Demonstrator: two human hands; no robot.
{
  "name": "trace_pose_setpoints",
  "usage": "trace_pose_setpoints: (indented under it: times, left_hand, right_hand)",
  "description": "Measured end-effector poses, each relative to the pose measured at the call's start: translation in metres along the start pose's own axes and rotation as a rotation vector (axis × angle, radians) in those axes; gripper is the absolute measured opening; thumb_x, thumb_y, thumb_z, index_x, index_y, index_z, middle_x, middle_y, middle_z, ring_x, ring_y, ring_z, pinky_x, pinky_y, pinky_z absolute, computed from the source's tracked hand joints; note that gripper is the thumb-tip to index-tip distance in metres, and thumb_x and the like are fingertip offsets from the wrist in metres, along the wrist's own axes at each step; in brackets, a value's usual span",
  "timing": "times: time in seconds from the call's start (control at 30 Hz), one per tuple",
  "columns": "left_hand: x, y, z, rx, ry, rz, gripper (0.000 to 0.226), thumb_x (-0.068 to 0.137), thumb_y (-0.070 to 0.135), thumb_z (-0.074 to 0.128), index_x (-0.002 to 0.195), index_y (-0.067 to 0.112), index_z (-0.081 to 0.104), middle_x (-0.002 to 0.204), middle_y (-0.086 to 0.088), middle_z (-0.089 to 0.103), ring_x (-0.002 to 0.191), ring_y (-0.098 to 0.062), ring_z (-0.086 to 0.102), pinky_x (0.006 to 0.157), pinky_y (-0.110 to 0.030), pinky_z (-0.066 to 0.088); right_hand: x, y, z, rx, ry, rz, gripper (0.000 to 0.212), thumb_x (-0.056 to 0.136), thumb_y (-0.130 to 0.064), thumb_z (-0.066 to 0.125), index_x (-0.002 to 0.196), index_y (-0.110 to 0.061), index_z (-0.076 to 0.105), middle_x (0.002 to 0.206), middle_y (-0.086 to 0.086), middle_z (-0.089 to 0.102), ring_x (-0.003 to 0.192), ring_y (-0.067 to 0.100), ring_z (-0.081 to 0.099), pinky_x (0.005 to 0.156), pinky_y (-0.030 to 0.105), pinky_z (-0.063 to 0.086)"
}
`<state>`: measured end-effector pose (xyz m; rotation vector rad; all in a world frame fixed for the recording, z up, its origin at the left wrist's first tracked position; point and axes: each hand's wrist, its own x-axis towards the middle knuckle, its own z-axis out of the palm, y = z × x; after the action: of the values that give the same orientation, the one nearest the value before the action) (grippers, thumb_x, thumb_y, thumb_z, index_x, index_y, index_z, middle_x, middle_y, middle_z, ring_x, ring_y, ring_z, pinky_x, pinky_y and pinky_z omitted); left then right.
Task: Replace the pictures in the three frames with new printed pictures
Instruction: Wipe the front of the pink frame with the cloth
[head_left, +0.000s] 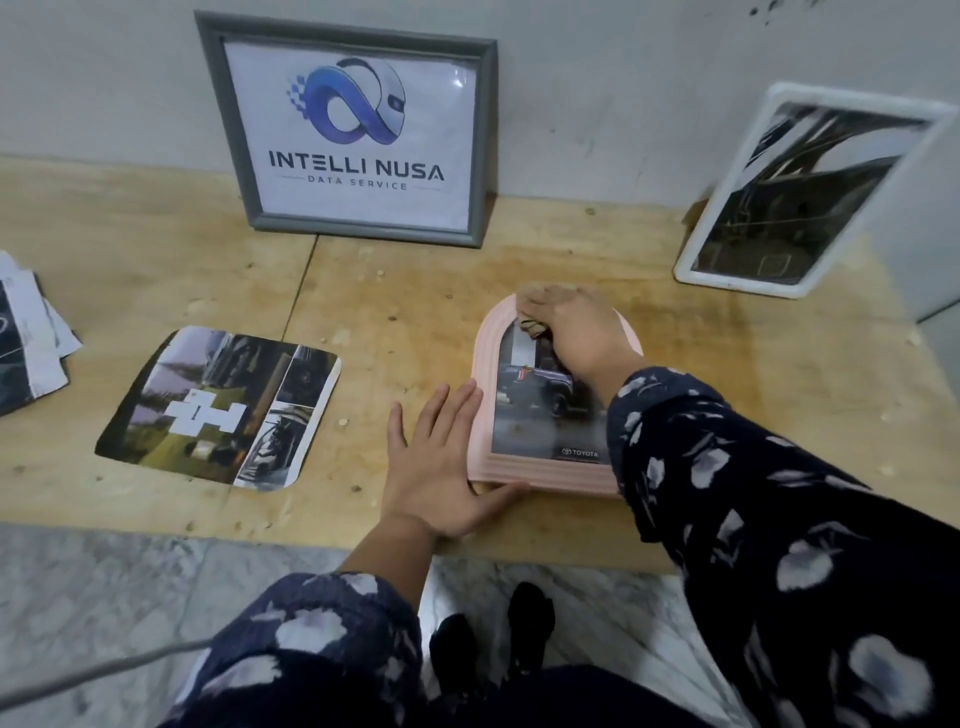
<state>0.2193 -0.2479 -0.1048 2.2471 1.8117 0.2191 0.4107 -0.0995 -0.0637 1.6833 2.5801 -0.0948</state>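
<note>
A pink arched frame (540, 473) lies flat on the plywood table and holds a car picture (540, 410) marked TOYOTA. My left hand (441, 467) lies flat with spread fingers against the frame's lower left corner. My right hand (576, 327) rests on the frame's arched top, its fingers closed over something brownish that I cannot identify. A grey frame (358, 130) with a logo print leans on the wall at the back. A white frame (800, 192) leans at the right. A loose printed collage (218, 410) with rounded corners lies to the left.
A pile of printed sheets (31, 338) sits at the table's far left edge. The plywood table (395, 296) ends near me above a marble floor (104, 587). My feet in dark socks (493, 644) stand below the edge.
</note>
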Motion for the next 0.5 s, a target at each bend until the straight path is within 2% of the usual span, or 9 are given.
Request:
trace_pose_setpoints:
  times: [0.07, 0.2, 0.3, 0.37, 0.43, 0.5]
  left_hand:
    - [0.001, 0.0, 0.001, -0.001, 0.003, 0.002, 0.109, 0.068, 0.094, 0.019, 0.153, 0.025, 0.018, 0.16, 0.014, 0.011, 0.148, -0.011, 0.005, 0.116, -0.055, -0.006]
    - [0.001, -0.001, 0.001, 0.002, 0.015, 0.001, 0.11, 0.067, 0.094, 0.02, 0.153, 0.026, 0.018, 0.16, 0.014, 0.011, 0.148, -0.011, 0.004, 0.115, -0.056, -0.004]
    - [0.001, -0.001, 0.002, 0.016, -0.006, 0.005, 0.111, 0.066, 0.095, 0.016, 0.154, 0.026, 0.013, 0.16, 0.015, 0.008, 0.149, -0.011, 0.002, 0.115, -0.057, -0.003]
    - [0.002, -0.002, 0.003, 0.021, -0.013, -0.001, 0.111, 0.066, 0.094, 0.016, 0.154, 0.027, 0.011, 0.161, 0.015, 0.006, 0.149, -0.011, 0.001, 0.115, -0.057, -0.003]
    - [0.001, -0.002, 0.004, 0.013, -0.005, -0.001, 0.109, 0.068, 0.093, 0.018, 0.154, 0.026, 0.01, 0.161, 0.014, 0.006, 0.149, -0.012, 0.002, 0.115, -0.058, -0.002]
    - [-0.001, -0.001, 0.004, 0.03, 0.003, 0.01, 0.108, 0.07, 0.093, 0.017, 0.154, 0.025, 0.01, 0.161, 0.013, 0.006, 0.149, -0.013, 0.003, 0.116, -0.058, 0.0]
  right_hand:
    - [-0.008, 0.021, -0.001, 0.056, 0.001, 0.118, 0.07, 0.085, 0.012, 0.042, 0.146, -0.023, 0.038, 0.153, -0.004, 0.034, 0.139, 0.019, 0.034, 0.114, 0.04, 0.027]
    - [-0.034, 0.048, 0.007, 0.24, 0.003, 0.326, 0.057, 0.092, 0.005, 0.04, 0.142, -0.024, 0.045, 0.148, 0.0, 0.042, 0.134, 0.024, 0.042, 0.112, 0.035, 0.033]
    - [-0.066, 0.042, 0.019, 0.33, 0.017, 0.475, 0.057, 0.093, 0.0, 0.035, 0.141, -0.028, 0.045, 0.141, 0.005, 0.052, 0.122, 0.029, 0.053, 0.103, 0.038, 0.042]
    - [-0.088, 0.033, 0.022, 0.375, 0.049, 0.526, 0.059, 0.091, 0.001, 0.035, 0.143, -0.026, 0.042, 0.146, 0.003, 0.046, 0.128, 0.027, 0.048, 0.106, 0.035, 0.038]
    - [-0.112, 0.02, 0.022, 0.392, 0.098, 0.504, 0.064, 0.086, 0.008, 0.039, 0.143, -0.021, 0.042, 0.151, -0.001, 0.038, 0.138, 0.021, 0.037, 0.114, 0.029, 0.026]
    - [-0.135, 0.006, 0.024, 0.392, 0.154, 0.504, 0.067, 0.084, 0.011, 0.04, 0.143, -0.02, 0.042, 0.151, -0.004, 0.036, 0.14, 0.016, 0.033, 0.115, 0.025, 0.021]
